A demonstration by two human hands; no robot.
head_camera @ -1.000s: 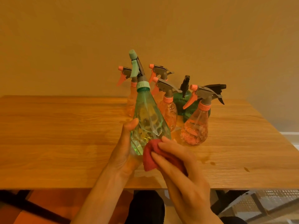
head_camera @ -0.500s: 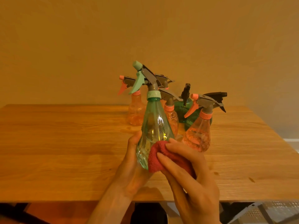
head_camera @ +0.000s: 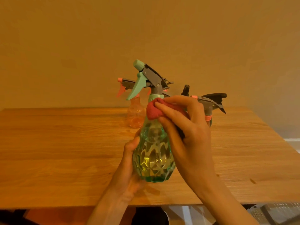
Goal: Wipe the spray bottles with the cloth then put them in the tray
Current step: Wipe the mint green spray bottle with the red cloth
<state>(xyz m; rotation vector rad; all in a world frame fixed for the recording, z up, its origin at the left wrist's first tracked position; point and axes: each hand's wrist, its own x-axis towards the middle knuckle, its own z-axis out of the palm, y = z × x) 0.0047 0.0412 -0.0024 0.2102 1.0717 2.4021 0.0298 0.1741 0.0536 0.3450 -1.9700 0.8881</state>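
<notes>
Wooden table point(head_camera: 65, 143): left hand point(head_camera: 128, 172) grips green bottle point(head_camera: 152, 156), right hand point(head_camera: 186, 127) pinching cloth point(head_camera: 152, 111), hiding orange bottles point(head_camera: 135, 114).

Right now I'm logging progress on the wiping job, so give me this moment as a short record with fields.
left hand: grips the lower body of the green bottle, held upright above the table
right hand: presses the red cloth against the bottle's neck
waiting bottles: a peach bottle stands at the back; others are partly hidden behind the hands
tray: not clearly in view
stage: wiping, nothing placed yet that the view shows
</notes>
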